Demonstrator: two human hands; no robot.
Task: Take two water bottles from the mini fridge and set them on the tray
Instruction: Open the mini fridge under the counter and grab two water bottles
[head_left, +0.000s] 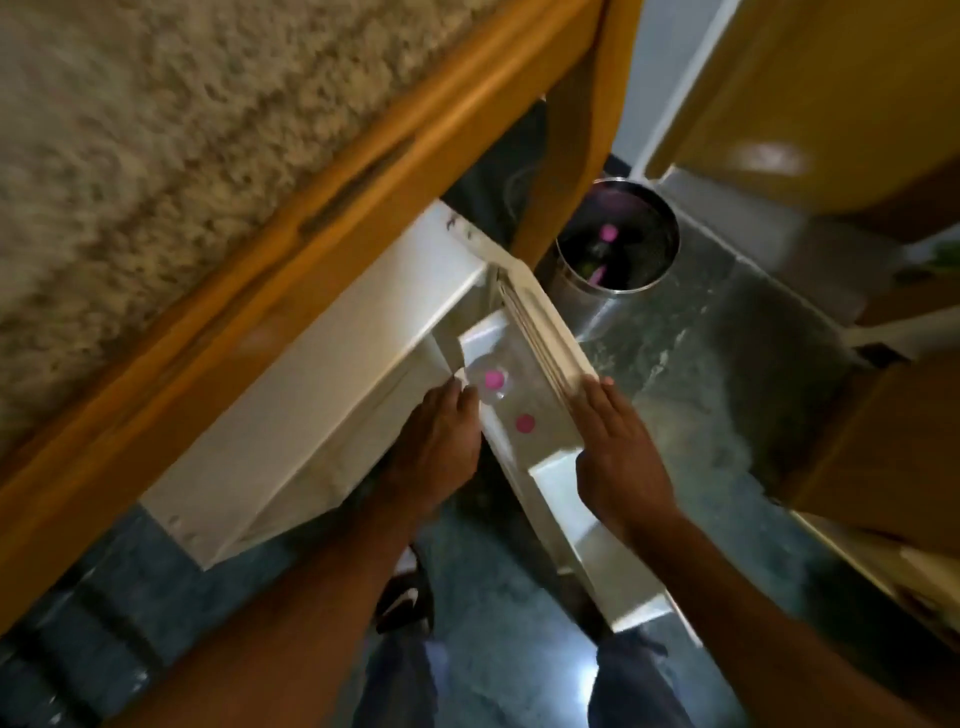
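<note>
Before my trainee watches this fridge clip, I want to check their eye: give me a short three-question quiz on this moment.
1. True or false: the mini fridge door is open.
2. How many pink bottle caps show in the door shelf? A) one B) two C) four
3. Which hand rests on the door's edge?

Key
1. True.
2. B: one cap near the left hand, another cap below it.
3. The right hand, lying flat and open; the left hand reaches toward the bottles, grip unclear.
</note>
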